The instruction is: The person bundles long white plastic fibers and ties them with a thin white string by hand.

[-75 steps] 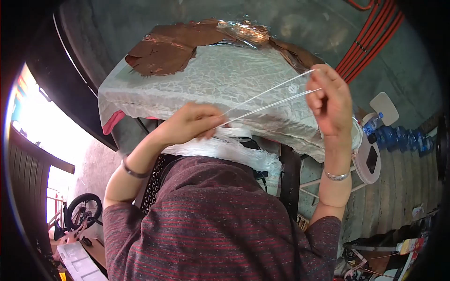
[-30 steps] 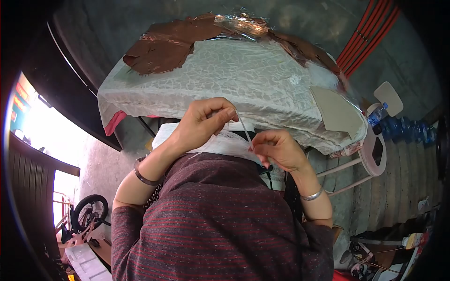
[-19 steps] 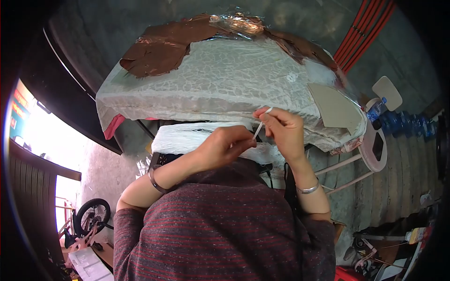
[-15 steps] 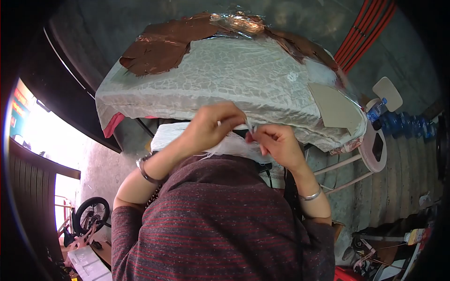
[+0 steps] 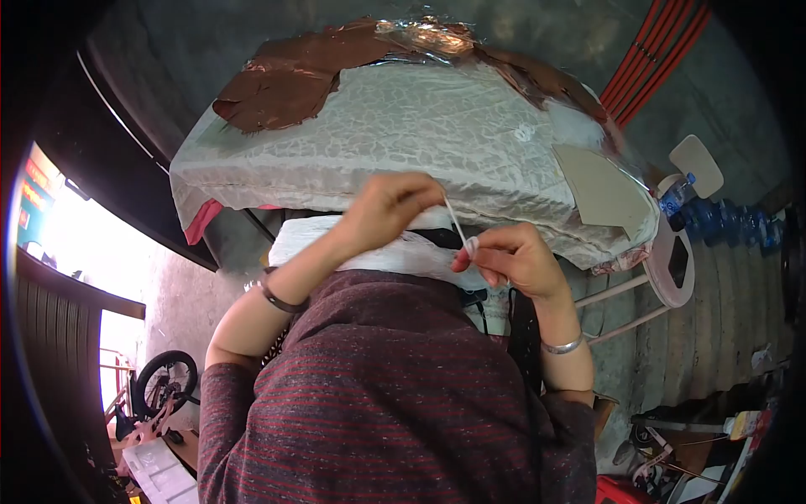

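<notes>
A thin white cord point(image 5: 455, 222) stretches taut between my two hands above my lap. My left hand point(image 5: 388, 212) pinches its upper end between thumb and fingertips. At the lower end, the cord makes a small white coil around the fingertips of my right hand point(image 5: 514, 256), which are closed on it. Under both hands a bundle of white strands point(image 5: 357, 245) lies across my lap. A small dark object point(image 5: 440, 238) shows behind the cord; I cannot make out its kind.
Ahead stands a table with a pale patterned cloth point(image 5: 420, 126), bearing brown sheet material point(image 5: 281, 88), crinkled clear plastic point(image 5: 432, 40) and grey cardboard point(image 5: 598, 191). A pinkish stool point(image 5: 670, 281) stands right. Blue bottles point(image 5: 730, 225) line the floor.
My hands have drawn apart, the right one shifting slightly to the right. The cord, bunched between the fingers before, is now pulled straight, with a coil visible at my right fingertips.
</notes>
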Available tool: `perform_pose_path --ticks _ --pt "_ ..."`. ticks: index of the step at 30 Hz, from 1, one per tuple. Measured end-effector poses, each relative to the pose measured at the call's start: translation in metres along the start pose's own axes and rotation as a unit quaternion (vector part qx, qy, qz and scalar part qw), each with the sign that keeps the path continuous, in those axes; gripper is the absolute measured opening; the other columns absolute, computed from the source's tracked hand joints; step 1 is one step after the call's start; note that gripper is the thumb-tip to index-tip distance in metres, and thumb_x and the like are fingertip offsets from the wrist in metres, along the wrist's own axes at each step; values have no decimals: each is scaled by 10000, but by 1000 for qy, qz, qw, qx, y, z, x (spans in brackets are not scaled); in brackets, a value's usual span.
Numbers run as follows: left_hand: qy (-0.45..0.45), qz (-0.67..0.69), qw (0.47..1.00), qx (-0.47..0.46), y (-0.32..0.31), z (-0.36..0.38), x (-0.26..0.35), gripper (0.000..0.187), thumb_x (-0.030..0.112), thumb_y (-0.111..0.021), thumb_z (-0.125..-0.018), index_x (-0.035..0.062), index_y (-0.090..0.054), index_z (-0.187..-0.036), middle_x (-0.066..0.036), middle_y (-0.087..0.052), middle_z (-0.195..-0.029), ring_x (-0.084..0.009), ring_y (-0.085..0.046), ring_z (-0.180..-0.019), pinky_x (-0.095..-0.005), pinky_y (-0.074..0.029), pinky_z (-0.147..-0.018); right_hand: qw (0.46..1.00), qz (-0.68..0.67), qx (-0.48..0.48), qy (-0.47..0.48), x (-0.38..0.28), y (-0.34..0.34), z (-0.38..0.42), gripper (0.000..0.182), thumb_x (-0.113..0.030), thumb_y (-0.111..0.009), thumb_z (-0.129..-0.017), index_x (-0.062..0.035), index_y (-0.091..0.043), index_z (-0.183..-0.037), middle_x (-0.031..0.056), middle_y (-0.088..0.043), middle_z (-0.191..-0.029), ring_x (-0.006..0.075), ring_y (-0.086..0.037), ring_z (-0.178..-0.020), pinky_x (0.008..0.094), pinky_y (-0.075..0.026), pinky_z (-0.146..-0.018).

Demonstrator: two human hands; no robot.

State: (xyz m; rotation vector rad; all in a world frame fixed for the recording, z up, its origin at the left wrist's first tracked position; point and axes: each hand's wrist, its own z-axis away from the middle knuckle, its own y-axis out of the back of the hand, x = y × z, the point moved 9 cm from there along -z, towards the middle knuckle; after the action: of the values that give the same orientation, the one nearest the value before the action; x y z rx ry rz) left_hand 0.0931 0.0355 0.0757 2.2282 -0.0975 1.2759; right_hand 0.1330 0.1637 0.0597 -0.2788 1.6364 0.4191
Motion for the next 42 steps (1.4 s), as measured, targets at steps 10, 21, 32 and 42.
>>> perform_pose_path --ticks 10,21,32,42 --pt "29 63 996 -64 -34 0 10 117 83 -527 -858 -3 -607 -856 -55 -589 -704 -105 -531 -647 -253 -439 -598 998 -34 -41 -31 15 -1 3 156 -55 -539 -837 -4 -644 -940 -34 -523 -636 13 -421 -544 165 -306 -462" --pt "104 102 988 -40 -35 -5 -7 123 80 -531 -863 -31 -579 -837 -48 -582 -727 -112 -579 -683 -247 -484 -616 998 33 10 -49 25 3 6 192 -51 -496 -855 -11 -608 -1007 -18 -507 -607 19 -433 -499 162 -316 -436" --pt "171 372 912 -25 -65 8 -22 218 195 -499 -901 -9 -575 -886 -33 -580 -789 -112 -550 -694 -249 -456 -645 984 -148 53 83 15 2 3 337 -36 -450 -870 4 -466 -1204 70 -591 -981 54 -488 -609 164 -372 -463" --pt "-112 -157 980 43 -35 5 29 156 21 -526 -838 2 -600 -973 -37 -563 -753 -122 -549 -713 -266 -457 -632 993 -22 115 1 31 12 5 131 -28 -504 -853 19 -587 -941 21 -599 -717 39 -505 -511 174 -388 -427"
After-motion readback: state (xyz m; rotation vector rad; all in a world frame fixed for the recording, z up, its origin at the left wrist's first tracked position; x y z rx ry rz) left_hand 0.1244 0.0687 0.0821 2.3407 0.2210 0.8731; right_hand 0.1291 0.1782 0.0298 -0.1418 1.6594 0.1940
